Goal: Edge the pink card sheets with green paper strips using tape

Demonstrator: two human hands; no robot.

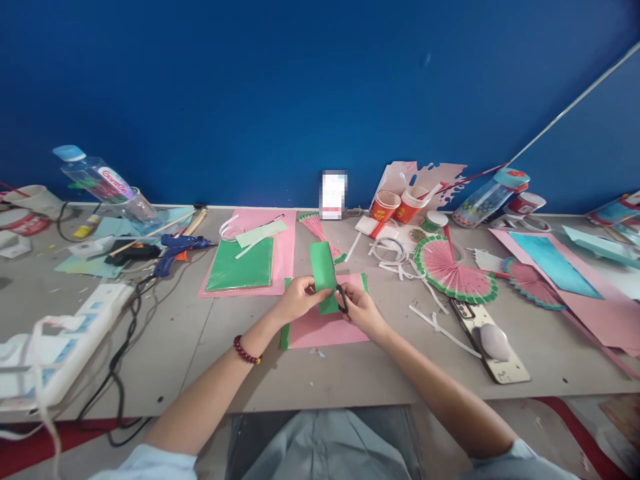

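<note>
Between my hands, a strip of green paper (324,263) is held up over the desk. My left hand (303,297) pinches its lower left side, thumb in front. In my right hand (361,308) is a pair of scissors (343,298) with dark handles, at the strip's right edge; their blades are hidden by the paper. Beneath both hands lies a sheet of pink paper (325,333) with green strips along its left and right edges. Small paper scraps (317,353) lie just in front of that sheet.
To the left are a green paper pack (241,263), a blue glue gun (181,250), a power strip (75,347) and a bottle (107,180). On the right are a watermelon-patterned paper fan (457,270), a phone (493,347), red paper cups (385,207) and white paper strips (440,327).
</note>
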